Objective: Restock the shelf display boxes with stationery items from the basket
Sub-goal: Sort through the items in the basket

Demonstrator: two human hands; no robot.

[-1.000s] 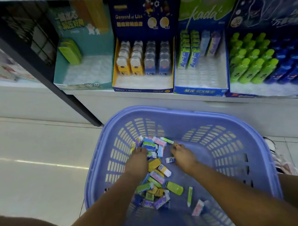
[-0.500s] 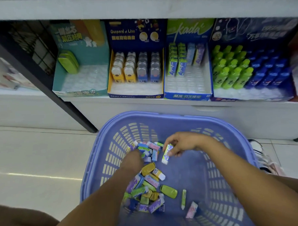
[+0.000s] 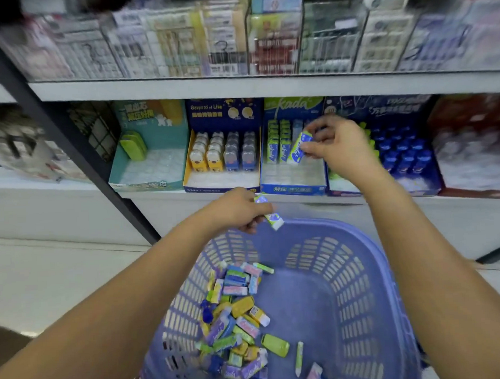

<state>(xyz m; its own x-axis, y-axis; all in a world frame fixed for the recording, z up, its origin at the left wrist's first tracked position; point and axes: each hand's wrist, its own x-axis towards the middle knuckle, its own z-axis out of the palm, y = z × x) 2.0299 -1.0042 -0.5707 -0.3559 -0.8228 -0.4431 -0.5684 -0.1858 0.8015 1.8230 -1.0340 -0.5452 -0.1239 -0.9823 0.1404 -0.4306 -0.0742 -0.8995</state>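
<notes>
Erasers (image 3: 237, 313) in bright wrappers lie heaped in the left half of the purple plastic basket (image 3: 324, 222). A flat green case (image 3: 275, 345) and a few strays lie apart from them toward its near wall.

Behind the basket, the lower shelf (image 3: 444, 206) carries a row of open display boxes:
- A teal box (image 3: 147, 172) has a few green cases at its back left corner.
- A yellow-and-navy Gaspard et Lise box (image 3: 223, 186) holds four rows.
- The blue kada box (image 3: 293, 189) has green-wrapped erasers standing at the back and clear tray slots showing in front.
- A dark blue box (image 3: 382, 106) of green and blue bottles is partly hidden by the right wrist.

A black upright post (image 3: 68, 134) slants across the left. The packets on the upper shelf (image 3: 236, 41) are blurred.

The right hand (image 3: 338, 145) is over the kada box. It pinches a green-and-blue eraser (image 3: 298, 148) between thumb and fingertips, tilted just in front of the standing rows. The left hand (image 3: 238, 208) is above the basket's far rim, fingers curled round a second eraser (image 3: 273, 217) whose white end sticks out to the right.
</notes>
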